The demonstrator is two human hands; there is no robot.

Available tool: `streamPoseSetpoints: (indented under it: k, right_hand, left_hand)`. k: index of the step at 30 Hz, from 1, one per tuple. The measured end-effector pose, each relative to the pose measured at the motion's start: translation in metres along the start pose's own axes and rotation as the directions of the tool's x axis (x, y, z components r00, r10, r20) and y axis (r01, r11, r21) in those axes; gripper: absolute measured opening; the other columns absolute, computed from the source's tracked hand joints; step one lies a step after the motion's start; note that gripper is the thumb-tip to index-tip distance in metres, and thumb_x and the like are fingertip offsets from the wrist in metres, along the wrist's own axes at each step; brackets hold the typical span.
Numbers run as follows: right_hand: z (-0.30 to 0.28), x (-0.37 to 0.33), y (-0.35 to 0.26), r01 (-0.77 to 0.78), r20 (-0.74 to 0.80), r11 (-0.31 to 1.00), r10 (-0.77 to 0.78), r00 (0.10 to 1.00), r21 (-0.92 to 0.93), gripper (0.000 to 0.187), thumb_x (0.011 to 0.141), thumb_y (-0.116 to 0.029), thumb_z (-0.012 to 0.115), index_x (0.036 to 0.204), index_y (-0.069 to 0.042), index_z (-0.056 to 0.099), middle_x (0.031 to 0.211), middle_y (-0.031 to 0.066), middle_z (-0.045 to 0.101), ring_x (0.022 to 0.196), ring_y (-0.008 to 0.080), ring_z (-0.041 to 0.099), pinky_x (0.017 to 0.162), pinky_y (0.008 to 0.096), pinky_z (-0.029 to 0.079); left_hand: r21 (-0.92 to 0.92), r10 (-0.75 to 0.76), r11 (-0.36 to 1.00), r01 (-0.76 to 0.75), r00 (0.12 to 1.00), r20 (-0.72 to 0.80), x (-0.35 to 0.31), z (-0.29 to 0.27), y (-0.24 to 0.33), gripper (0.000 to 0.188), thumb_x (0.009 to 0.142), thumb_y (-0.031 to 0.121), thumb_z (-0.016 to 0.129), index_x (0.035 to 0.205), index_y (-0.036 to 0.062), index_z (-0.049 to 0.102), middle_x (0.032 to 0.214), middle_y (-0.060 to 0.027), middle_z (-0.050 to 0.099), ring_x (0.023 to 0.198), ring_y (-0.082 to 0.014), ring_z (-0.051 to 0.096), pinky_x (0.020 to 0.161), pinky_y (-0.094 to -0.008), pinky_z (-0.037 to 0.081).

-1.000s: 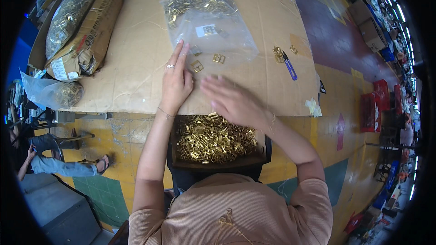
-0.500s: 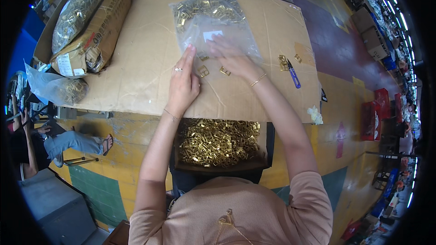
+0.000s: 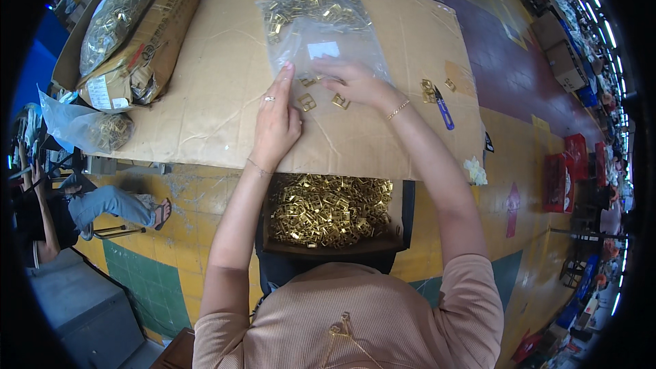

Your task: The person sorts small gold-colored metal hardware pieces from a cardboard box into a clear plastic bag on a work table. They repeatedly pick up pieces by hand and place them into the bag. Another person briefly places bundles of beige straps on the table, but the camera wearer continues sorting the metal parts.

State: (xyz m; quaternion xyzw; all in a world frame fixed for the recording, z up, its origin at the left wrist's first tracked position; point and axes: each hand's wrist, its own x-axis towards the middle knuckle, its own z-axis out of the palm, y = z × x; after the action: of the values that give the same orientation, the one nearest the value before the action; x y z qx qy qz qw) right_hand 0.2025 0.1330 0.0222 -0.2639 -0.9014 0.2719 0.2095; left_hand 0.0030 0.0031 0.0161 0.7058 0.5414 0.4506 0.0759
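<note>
A clear plastic bag [image 3: 345, 44] lies flat on the cardboard-covered table, with gold-coloured metal buckles [image 3: 314, 10] bunched at its far end and a white label in it. My left hand [image 3: 277, 116] rests at the bag's near left corner, fingers stretched out, fingertips on the plastic. Over the near right part of the bag is my right hand [image 3: 359, 85], fingers extended toward the left and palm down; it appears to hold nothing. Loose buckles, one a gold buckle [image 3: 307, 102] and another gold buckle [image 3: 339, 101], lie between my hands.
An open box [image 3: 398, 222] full of gold buckles sits below the table's near edge. Right of my hands are a blue-handled cutter [image 3: 445, 115] and a few buckles [image 3: 428, 91]. A worn carton [image 3: 160, 34], a filled bag [image 3: 119, 24] and a smaller bag [image 3: 109, 131] occupy the left.
My right hand has drawn slightly right and nearer over the bag, uncovering the white label. My left hand stays at the bag's corner.
</note>
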Motion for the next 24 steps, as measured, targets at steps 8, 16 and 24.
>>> streamPoseSetpoints:
  k: [8,16,24]
  right_hand:
    - [0.017,-0.055,-0.046,-0.049,-0.091,0.946,0.021,0.996,-0.319,0.042,0.099,-0.026,0.06,0.135,-0.004,0.06,0.146,0.0151,0.053,0.139,0.032,0.046,0.117,0.0442,0.036]
    - [0.036,-0.133,-0.128,0.005,0.155,1.0,-0.006,0.988,0.009,0.032,0.098,-0.023,0.062,0.123,-0.004,0.067,0.142,0.0157,0.057,0.14,0.029,0.046,0.12,0.0442,0.032]
    - [0.029,0.007,-0.022,-0.14,-0.126,0.908,0.098,0.987,-0.395,0.043,0.102,-0.027,0.053,0.138,-0.004,0.057,0.156,0.0148,0.041,0.149,0.0348,0.031,0.121,0.0491,0.027]
  left_hand:
    - [-0.021,-0.002,1.0,0.002,1.0,-0.004,0.001,0.0,0.001,0.076,0.078,-0.012,0.048,0.152,0.0018,0.037,0.15,-0.0228,0.046,0.134,-0.0385,0.049,0.111,-0.0441,0.04]
    - [-0.018,0.003,1.0,-0.003,1.0,-0.014,-0.002,0.002,-0.002,0.075,0.078,-0.011,0.047,0.151,0.0009,0.037,0.15,-0.0246,0.046,0.134,-0.041,0.048,0.112,-0.0447,0.038]
    - [0.027,0.074,0.997,-0.074,0.997,0.005,0.001,0.003,-0.002,0.075,0.077,-0.011,0.047,0.151,-0.0026,0.035,0.15,-0.0265,0.044,0.136,-0.042,0.046,0.113,-0.0465,0.037]
